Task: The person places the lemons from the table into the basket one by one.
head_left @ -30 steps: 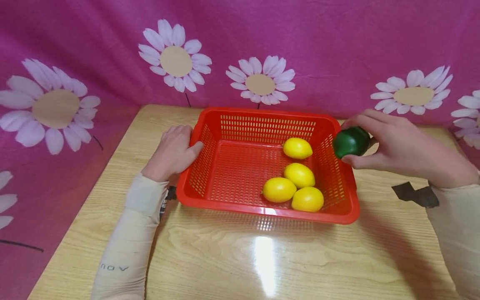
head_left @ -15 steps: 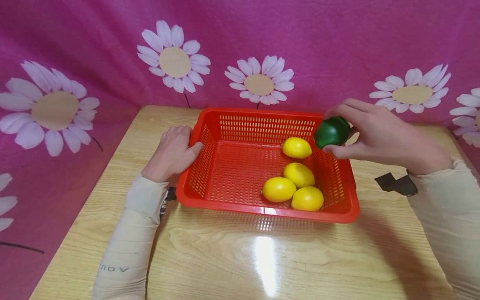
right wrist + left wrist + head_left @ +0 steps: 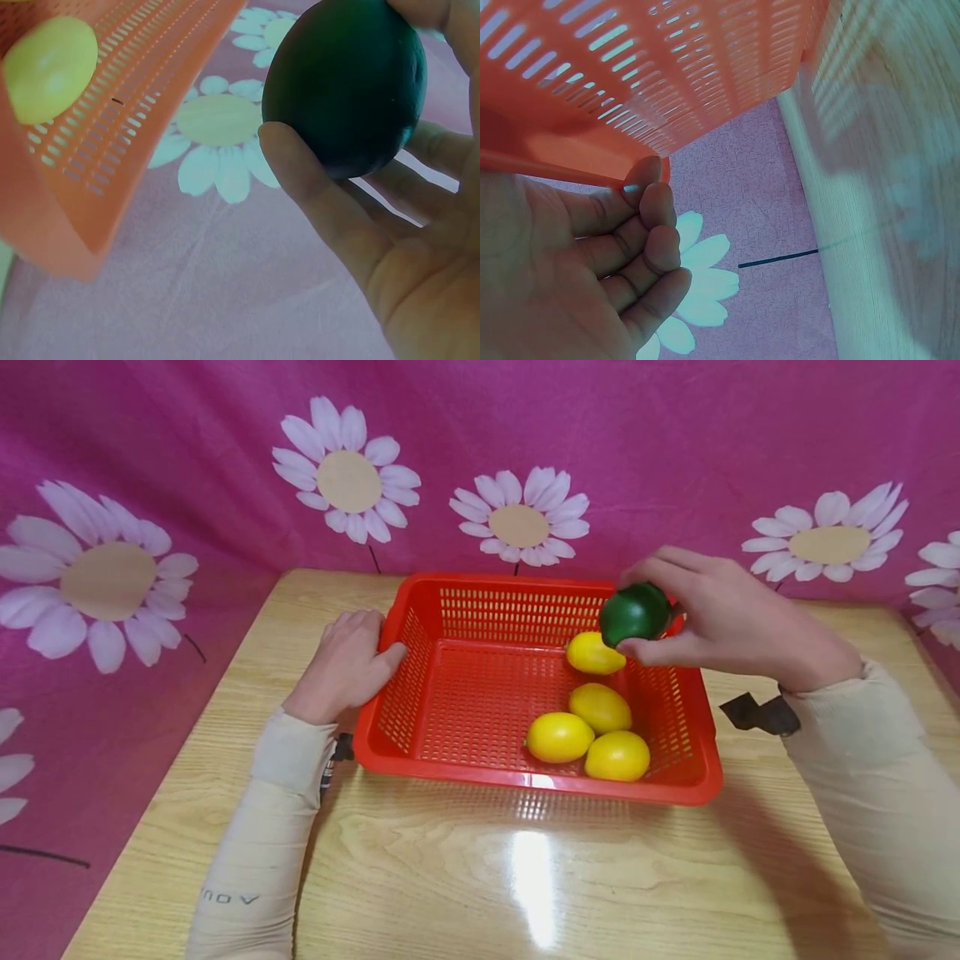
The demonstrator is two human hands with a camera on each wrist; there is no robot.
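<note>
My right hand (image 3: 723, 618) pinches a smooth, dark green, rounded fruit (image 3: 634, 615) between thumb and fingers, above the right end of a red plastic basket (image 3: 450, 770). In the right wrist view the green fruit (image 3: 345, 90) is clear of the basket wall (image 3: 112, 142). Inside the basket several yellow lemons lie to the right: one lemon (image 3: 592, 653) towards the back, partly behind the green fruit, and a cluster with a lemon (image 3: 559, 737) in front. My left hand (image 3: 337, 668) grips the basket's left rim, its thumb over the edge and its fingers (image 3: 660, 206) curled outside.
The basket stands on a wooden table (image 3: 420, 877) with a glossy light reflection in front. A pink cloth (image 3: 660, 452) with white daisies hangs behind and to the left. Black straps show near both cuffs.
My right hand has carried the green fruit leftwards and slightly up, from beside the basket's right rim to over its inside. The left hand, basket and lemons stay in place.
</note>
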